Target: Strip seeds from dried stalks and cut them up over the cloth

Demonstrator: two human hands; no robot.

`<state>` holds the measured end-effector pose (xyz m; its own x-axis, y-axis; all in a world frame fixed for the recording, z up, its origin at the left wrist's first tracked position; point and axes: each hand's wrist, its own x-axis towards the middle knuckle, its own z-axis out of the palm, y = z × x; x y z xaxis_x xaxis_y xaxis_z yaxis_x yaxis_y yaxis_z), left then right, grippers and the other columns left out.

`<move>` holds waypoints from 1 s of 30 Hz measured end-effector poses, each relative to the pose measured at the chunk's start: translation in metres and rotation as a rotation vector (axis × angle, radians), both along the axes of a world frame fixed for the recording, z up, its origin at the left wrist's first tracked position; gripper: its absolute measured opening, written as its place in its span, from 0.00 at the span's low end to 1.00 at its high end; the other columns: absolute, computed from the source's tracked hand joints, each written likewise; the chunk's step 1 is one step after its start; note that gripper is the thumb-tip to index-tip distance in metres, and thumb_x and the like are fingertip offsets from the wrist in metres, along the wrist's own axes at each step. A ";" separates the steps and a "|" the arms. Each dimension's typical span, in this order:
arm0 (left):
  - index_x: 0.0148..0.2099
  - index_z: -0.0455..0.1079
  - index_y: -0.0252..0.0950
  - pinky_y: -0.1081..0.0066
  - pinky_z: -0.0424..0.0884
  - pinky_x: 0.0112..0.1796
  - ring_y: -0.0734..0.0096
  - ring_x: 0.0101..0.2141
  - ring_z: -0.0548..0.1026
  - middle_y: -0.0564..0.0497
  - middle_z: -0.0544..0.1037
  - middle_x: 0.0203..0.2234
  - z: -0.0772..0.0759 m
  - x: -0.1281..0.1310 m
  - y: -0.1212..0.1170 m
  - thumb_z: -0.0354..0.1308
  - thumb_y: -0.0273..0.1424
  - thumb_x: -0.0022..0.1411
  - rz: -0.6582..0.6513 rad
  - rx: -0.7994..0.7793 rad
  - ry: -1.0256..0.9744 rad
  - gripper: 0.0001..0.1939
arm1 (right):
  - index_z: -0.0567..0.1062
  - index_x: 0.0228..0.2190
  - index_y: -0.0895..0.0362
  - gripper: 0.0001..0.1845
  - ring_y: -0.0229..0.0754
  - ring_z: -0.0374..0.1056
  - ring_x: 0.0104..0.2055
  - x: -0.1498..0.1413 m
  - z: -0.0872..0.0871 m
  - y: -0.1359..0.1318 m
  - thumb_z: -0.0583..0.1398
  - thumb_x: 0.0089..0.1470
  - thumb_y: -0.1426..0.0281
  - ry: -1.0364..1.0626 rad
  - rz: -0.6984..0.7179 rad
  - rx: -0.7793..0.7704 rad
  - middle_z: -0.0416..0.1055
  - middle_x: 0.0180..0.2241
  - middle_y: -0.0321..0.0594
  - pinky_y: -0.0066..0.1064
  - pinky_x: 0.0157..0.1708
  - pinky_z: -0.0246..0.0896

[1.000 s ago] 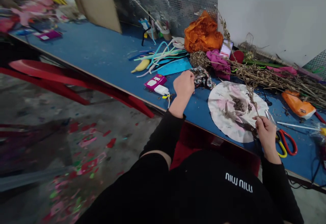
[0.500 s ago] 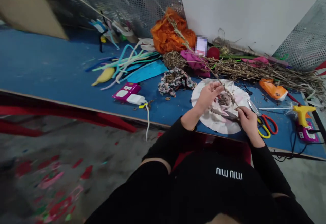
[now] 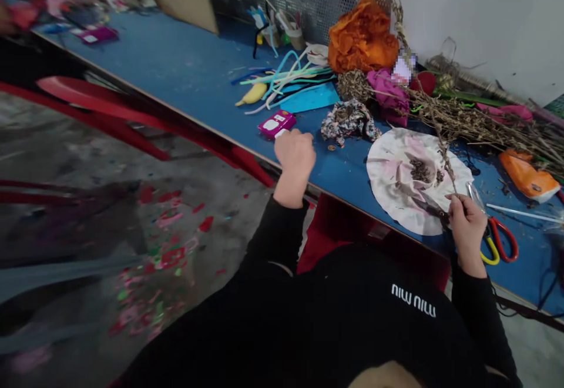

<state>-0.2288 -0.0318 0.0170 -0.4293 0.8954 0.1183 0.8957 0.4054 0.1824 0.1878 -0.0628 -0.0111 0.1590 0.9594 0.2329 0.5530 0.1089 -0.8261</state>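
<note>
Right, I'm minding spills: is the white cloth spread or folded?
Spread: the cloth lies open but wrinkled, dried bits at its middle.

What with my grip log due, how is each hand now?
Left hand: fingers curled; whether closed on anything cannot be told.
Right hand: closed, holding a dried stem.

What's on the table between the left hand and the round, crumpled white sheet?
Mostly bare blue tabletop, plus a small brown fragment nearer the left hand. A crumpled, multicoloured patterned cloth borders the far side. Head view.
</note>
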 end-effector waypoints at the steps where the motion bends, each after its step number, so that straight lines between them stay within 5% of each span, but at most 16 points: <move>1: 0.48 0.81 0.31 0.50 0.68 0.52 0.39 0.53 0.74 0.31 0.80 0.47 -0.002 -0.010 0.003 0.51 0.26 0.64 0.005 -0.051 0.053 0.18 | 0.82 0.37 0.57 0.21 0.39 0.61 0.24 -0.003 0.000 0.000 0.58 0.61 0.55 0.004 0.011 -0.006 0.68 0.22 0.34 0.31 0.28 0.58; 8: 0.42 0.81 0.31 0.49 0.67 0.53 0.41 0.51 0.74 0.33 0.81 0.43 -0.008 -0.022 0.017 0.47 0.22 0.61 -0.070 -0.180 0.226 0.19 | 0.82 0.38 0.57 0.22 0.38 0.62 0.24 -0.007 -0.004 -0.003 0.58 0.62 0.52 0.015 0.025 -0.020 0.70 0.23 0.34 0.30 0.28 0.58; 17: 0.53 0.78 0.36 0.55 0.71 0.50 0.44 0.51 0.78 0.37 0.83 0.48 -0.017 0.007 0.021 0.53 0.30 0.66 -0.125 -0.060 -0.068 0.18 | 0.81 0.37 0.57 0.21 0.38 0.63 0.25 -0.007 -0.004 -0.003 0.58 0.63 0.53 0.011 0.046 -0.026 0.69 0.22 0.34 0.31 0.29 0.59; 23: 0.47 0.79 0.35 0.53 0.71 0.48 0.40 0.51 0.78 0.33 0.82 0.49 -0.021 0.017 0.024 0.53 0.30 0.66 -0.105 -0.069 -0.066 0.14 | 0.80 0.36 0.56 0.20 0.39 0.63 0.26 -0.004 -0.004 -0.006 0.58 0.62 0.53 0.015 0.030 -0.028 0.70 0.24 0.35 0.31 0.28 0.58; 27: 0.43 0.77 0.37 0.56 0.71 0.50 0.48 0.50 0.79 0.40 0.83 0.46 -0.005 0.052 0.024 0.56 0.29 0.66 -0.177 0.153 -0.253 0.09 | 0.80 0.36 0.56 0.20 0.38 0.62 0.25 -0.007 0.002 -0.007 0.58 0.62 0.53 0.032 -0.015 0.015 0.68 0.23 0.33 0.31 0.29 0.58; 30: 0.40 0.74 0.37 0.61 0.72 0.47 0.59 0.41 0.79 0.46 0.83 0.37 0.005 0.099 0.036 0.59 0.27 0.64 -0.376 0.317 -0.583 0.03 | 0.80 0.37 0.56 0.21 0.38 0.61 0.24 -0.009 0.006 -0.006 0.56 0.64 0.54 0.038 -0.035 0.050 0.66 0.22 0.32 0.31 0.29 0.57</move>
<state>-0.1298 0.0044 0.0223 -0.1739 0.9547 0.2416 0.6864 -0.0584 0.7249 0.1791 -0.0688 -0.0048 0.2018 0.9406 0.2730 0.5252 0.1314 -0.8408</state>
